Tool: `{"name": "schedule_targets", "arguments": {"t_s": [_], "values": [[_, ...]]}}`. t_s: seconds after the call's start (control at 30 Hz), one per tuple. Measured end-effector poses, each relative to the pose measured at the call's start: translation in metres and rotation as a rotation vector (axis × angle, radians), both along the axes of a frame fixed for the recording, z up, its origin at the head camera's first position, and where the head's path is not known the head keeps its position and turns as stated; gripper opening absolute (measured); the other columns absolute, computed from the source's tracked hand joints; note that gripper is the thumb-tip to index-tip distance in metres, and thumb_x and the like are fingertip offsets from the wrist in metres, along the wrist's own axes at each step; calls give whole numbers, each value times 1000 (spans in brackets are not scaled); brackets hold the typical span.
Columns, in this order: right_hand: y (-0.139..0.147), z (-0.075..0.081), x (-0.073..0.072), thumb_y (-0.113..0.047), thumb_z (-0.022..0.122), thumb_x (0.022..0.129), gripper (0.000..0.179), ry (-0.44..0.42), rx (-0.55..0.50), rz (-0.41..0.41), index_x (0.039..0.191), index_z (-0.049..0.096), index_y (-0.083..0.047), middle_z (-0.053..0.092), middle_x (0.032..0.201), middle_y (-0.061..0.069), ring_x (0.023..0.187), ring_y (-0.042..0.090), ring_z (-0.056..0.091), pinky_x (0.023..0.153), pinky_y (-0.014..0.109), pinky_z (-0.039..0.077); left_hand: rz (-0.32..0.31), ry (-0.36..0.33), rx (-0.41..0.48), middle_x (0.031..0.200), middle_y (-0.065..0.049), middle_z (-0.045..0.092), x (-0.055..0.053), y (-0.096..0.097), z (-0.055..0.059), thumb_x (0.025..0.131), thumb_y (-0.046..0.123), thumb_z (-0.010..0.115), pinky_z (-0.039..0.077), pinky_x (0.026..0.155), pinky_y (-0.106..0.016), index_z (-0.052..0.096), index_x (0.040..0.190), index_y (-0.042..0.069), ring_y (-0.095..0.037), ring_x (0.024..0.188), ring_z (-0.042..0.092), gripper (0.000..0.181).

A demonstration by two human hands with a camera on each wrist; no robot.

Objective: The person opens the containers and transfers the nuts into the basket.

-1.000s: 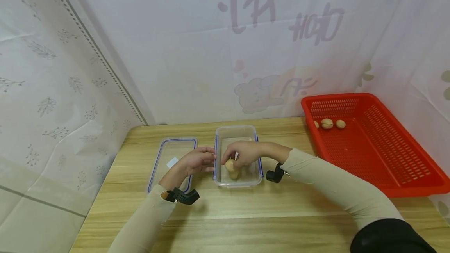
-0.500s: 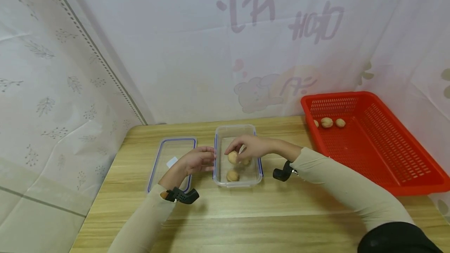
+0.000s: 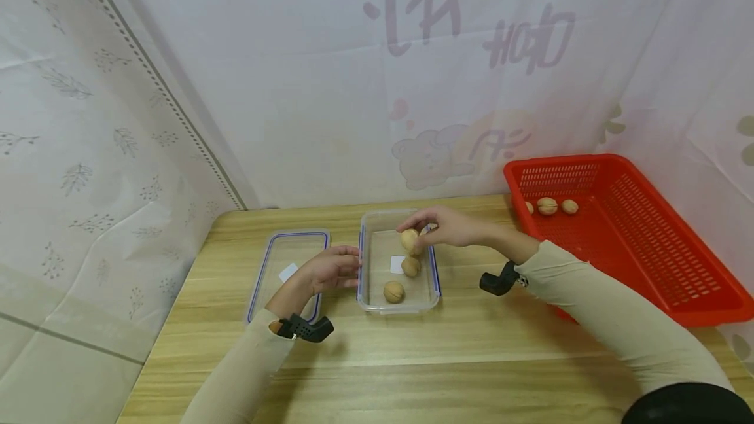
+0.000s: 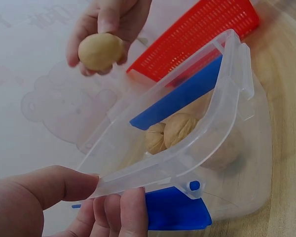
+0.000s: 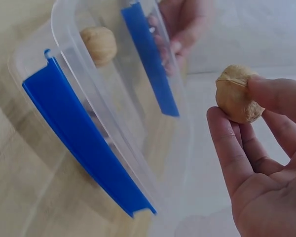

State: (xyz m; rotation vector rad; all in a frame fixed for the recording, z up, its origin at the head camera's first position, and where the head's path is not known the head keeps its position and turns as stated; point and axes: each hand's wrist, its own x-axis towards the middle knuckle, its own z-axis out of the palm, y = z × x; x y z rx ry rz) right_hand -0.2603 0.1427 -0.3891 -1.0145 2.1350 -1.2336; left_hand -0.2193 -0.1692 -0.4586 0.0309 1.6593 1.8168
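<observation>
My right hand (image 3: 449,226) pinches a walnut (image 3: 409,239) between thumb and fingertips, above the far right part of a clear plastic food container (image 3: 389,308). The right wrist view shows this tan shell close up, with the thumb on one side and fingers underneath. Two more walnuts lie in the container: one near the middle (image 3: 410,267), beside a white label, and one toward the near end (image 3: 394,292). At the container's left side, my left hand (image 3: 332,268) holds the rim, thumb (image 4: 64,185) on top and fingers against the outer wall by a blue clip.
The clear lid (image 3: 294,235) with its blue seal lies on the wooden table left of the container, partly under the left forearm. On the right stands a red perforated basket (image 3: 612,260) with several walnuts (image 3: 547,206) in its far left corner. Patterned cloth hangs behind.
My right hand has moved from the container's near end to its far right, raising a walnut with it. The walnuts beneath it have come into view. The left hand has stayed at the rim.
</observation>
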Motion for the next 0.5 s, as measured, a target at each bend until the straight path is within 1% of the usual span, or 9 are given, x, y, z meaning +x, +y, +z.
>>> {"name": "schedule_targets", "arguments": {"t_s": [0.1, 0.17, 0.27, 0.37, 0.5], "values": [[11, 9, 0, -8, 72, 94, 39, -6, -3, -42, 133, 65, -4, 67, 125, 9, 112, 24, 59, 95, 33, 55, 15, -12, -18, 91, -1, 60, -1, 1, 0, 98, 5, 57, 61, 79, -27, 52, 119, 0, -10, 83, 61, 22], [19, 15, 0, -10, 71, 96, 40, -4, -4, -60, 135, 63, -3, 65, 130, 11, 116, 26, 58, 97, 36, 54, 32, -23, -42, 91, -1, 59, -2, 2, -2, 99, 4, 54, 62, 78, -27, 50, 121, -2, -10, 82, 60, 23], [32, 22, 0, -15, 71, 97, 44, -12, 4, -105, 138, 61, -5, 61, 138, 13, 123, 27, 55, 100, 38, 53, 44, -35, -52, 90, -1, 59, -3, 4, -4, 100, 1, 52, 62, 77, -27, 48, 123, -4, -10, 81, 60, 24], [46, 27, -1, -18, 71, 97, 44, -44, 4, -169, 139, 61, -8, 59, 140, 11, 127, 27, 54, 101, 39, 53, 45, -37, -50, 89, -2, 59, -3, 4, -4, 101, 0, 51, 62, 75, -27, 47, 124, -5, -11, 81, 60, 24], [64, 31, -3, -19, 71, 97, 44, -26, -11, -228, 139, 61, -10, 60, 140, 9, 127, 26, 54, 101, 36, 52, 49, -36, -50, 88, -2, 59, -1, 4, -2, 101, 0, 51, 62, 75, -27, 48, 124, -6, -11, 81, 60, 24]]}}
